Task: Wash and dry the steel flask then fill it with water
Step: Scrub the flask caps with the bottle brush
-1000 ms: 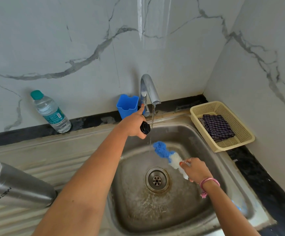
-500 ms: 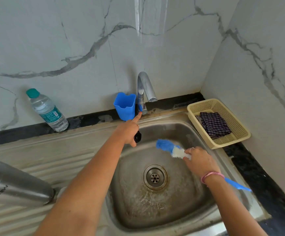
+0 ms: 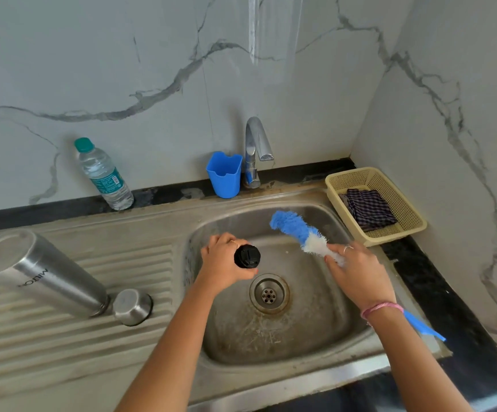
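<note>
The steel flask (image 3: pixel 48 270) lies on its side on the ribbed drainboard at the left, mouth toward the basin. A small steel cup lid (image 3: pixel 132 306) stands upside down by its mouth. Over the sink basin (image 3: pixel 315 331), my left hand (image 3: pixel 223 263) grips a black stopper cap (image 3: pixel 247 256). My right hand (image 3: pixel 357 272) holds a blue and white bottle brush (image 3: pixel 297 230) near its bristles, head pointing up-left; its blue handle end (image 3: pixel 424 327) sticks out behind my wrist. No water runs from the tap (image 3: pixel 257 144).
A blue plastic cup (image 3: pixel 224 175) stands left of the tap. A water bottle (image 3: pixel 103 175) stands against the back wall at left. A cream basket (image 3: pixel 404 203) holding a checked cloth (image 3: pixel 369 208) sits at the right corner. The drain (image 3: pixel 268 294) is mid-basin.
The water stopped running. My left hand drew back from the tap over the basin with the black cap. My right hand lifted the brush head up and to the right.
</note>
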`<state>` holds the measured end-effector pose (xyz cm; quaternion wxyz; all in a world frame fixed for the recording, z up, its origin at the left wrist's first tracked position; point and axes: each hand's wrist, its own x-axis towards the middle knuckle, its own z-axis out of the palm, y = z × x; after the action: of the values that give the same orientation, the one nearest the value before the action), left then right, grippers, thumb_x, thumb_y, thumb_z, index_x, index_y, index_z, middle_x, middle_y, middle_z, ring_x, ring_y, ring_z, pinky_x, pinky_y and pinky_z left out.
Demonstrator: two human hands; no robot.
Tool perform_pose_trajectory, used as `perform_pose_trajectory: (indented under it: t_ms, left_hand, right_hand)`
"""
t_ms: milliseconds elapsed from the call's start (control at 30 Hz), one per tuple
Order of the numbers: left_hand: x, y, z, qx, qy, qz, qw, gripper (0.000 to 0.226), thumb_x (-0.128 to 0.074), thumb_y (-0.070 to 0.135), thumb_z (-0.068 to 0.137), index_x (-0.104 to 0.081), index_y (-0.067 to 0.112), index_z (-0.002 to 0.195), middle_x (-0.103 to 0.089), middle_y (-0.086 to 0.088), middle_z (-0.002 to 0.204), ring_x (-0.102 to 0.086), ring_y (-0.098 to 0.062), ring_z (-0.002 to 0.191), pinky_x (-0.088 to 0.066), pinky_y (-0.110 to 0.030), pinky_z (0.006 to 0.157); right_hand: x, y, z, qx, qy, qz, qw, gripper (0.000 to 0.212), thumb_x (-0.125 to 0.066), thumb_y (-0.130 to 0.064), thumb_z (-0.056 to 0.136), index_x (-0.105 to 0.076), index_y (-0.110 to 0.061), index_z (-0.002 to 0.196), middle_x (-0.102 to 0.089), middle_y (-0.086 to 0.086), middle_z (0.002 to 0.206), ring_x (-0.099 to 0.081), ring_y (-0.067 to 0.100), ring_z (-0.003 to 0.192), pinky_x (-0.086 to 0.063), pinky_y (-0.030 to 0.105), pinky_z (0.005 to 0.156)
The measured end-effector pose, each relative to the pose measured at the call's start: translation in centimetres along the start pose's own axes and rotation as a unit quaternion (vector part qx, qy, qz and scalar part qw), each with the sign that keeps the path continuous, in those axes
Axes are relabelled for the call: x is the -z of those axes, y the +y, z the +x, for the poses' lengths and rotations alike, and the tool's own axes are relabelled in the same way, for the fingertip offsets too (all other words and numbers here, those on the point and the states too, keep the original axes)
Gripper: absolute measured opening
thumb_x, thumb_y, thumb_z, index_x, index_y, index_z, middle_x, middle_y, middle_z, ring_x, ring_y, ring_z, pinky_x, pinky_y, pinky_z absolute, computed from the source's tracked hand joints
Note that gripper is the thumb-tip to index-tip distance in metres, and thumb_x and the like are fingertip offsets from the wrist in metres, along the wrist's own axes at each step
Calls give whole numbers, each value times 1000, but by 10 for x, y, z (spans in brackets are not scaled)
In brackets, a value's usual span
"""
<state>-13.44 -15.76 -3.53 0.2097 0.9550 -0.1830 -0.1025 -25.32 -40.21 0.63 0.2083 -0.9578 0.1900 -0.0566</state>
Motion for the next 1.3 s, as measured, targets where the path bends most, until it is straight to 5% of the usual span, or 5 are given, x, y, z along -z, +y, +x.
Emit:
perform_pose_trajectory:
  t_ms: [300,833,1300]
  left_hand:
    - [-19,2,-39,75,-4,-6,997,65,-78,58,68,-60,36,126,-52,8,123,-31,-20,129,-22,-39,104]
    - [-33,18,-74,169,38,-29,984,62,-78,58,68,-61,39,125,-54,7,125,-37,-21,126,-24,-39,100]
    - [-29,-2,-116,214,151,-134,956,69,-84,52,62,-58,36,125,-60,16,123,-39,-14,125,-21,-37,99]
  right_hand:
    - [-4,-5,-16,13,9,17,1000,32,-61,-30,94,-67,-21,124,-57,4,102,-64,28,81,-56,42,70]
    - [-16,0,-11,60,-55,67,994,30,-60,-27,94,-68,-20,122,-61,5,106,-63,28,90,-51,38,80]
    - [-41,-18,-13,101,-104,91,985,24,-63,-27,92,-71,-18,113,-66,5,100,-62,23,85,-52,35,77]
